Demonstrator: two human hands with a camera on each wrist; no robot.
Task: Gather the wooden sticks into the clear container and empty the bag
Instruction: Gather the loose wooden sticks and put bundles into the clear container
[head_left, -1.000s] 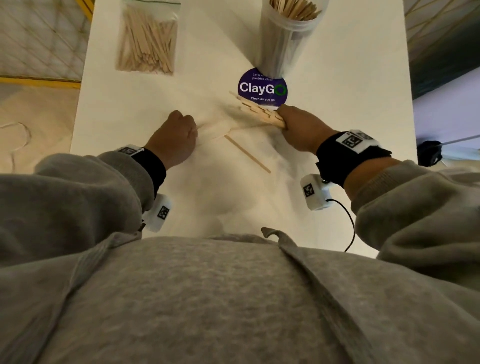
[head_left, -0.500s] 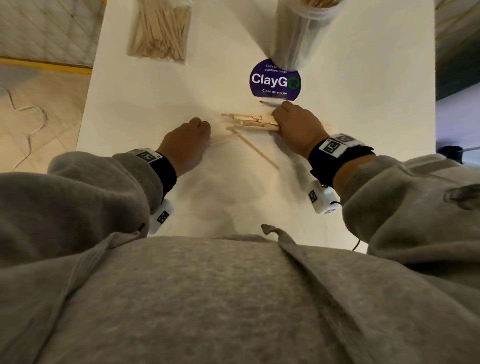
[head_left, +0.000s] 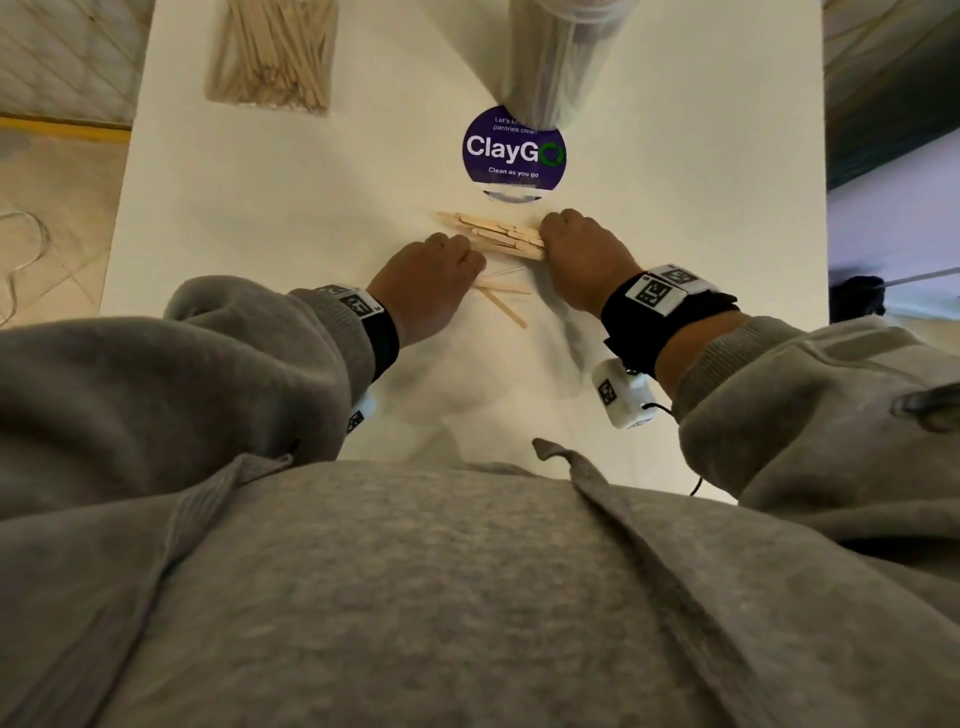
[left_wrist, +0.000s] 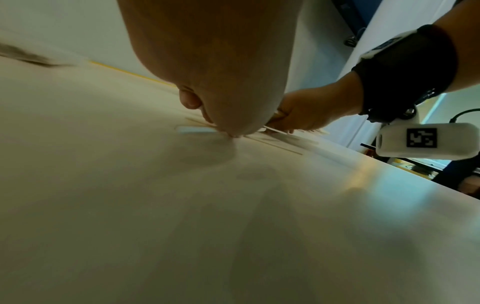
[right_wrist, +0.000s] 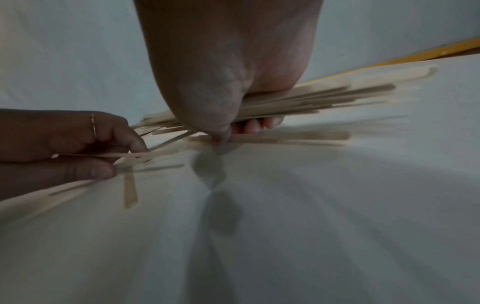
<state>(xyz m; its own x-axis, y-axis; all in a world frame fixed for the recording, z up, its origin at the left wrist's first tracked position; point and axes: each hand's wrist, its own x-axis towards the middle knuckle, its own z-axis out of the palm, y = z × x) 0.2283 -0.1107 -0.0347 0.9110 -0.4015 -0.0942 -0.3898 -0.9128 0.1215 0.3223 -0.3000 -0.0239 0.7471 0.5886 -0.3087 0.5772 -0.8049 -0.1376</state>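
My right hand (head_left: 576, 249) grips a bundle of flat wooden sticks (head_left: 493, 234) low over the white table (head_left: 260, 218); the right wrist view shows its fingers curled round the bundle (right_wrist: 311, 98). My left hand (head_left: 441, 265) is right beside it and pinches a thin stick (right_wrist: 111, 154) between thumb and fingers. Loose sticks (head_left: 501, 301) lie on the table between my hands. The clear container (head_left: 556, 57), with sticks inside, stands at the back centre. A clear bag of sticks (head_left: 272, 52) lies at the back left.
A round purple ClayGo sticker (head_left: 511, 150) is on the table in front of the container. The table's left edge borders a tiled floor (head_left: 47, 208). My grey sweatshirt (head_left: 467, 597) fills the near part of the head view.
My left hand has slid right across the table until it is beside the right hand. The bundle in the right hand has swung to lie nearly level.
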